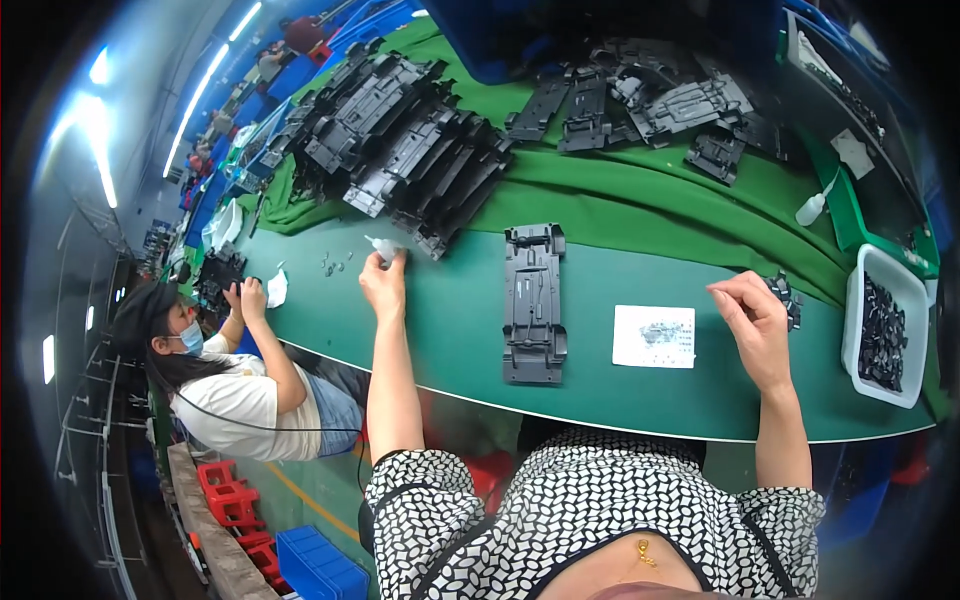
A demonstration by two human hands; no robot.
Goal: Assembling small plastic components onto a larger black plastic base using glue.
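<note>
– Black-and-white top (600, 490) nearest the lens, gold pendant (644, 552) at the neck. Grip?
– Left hand (383, 288): fingers closed round a small whitish bottle (384, 249), nozzle up-left. Right hand (758, 320): fingers bent, thumb near them; can't tell if anything's pinched.
– Main part?
– Chassis (533, 305): flat on the green table (450, 330), between the hands, lengthwise away from the wearer. Black, oblong, arches at its corners, raised lines down the middle.
– Around it?
– White card (626, 350) to its right, grey patch on it. Black bits (786, 298) beside the right hand, white tub (852, 345) of black pieces further right.
– Beyond?
– Green cloth (620, 205), stack (395, 140) of chassis upper left. Masked co-worker (245, 400) left.
</note>
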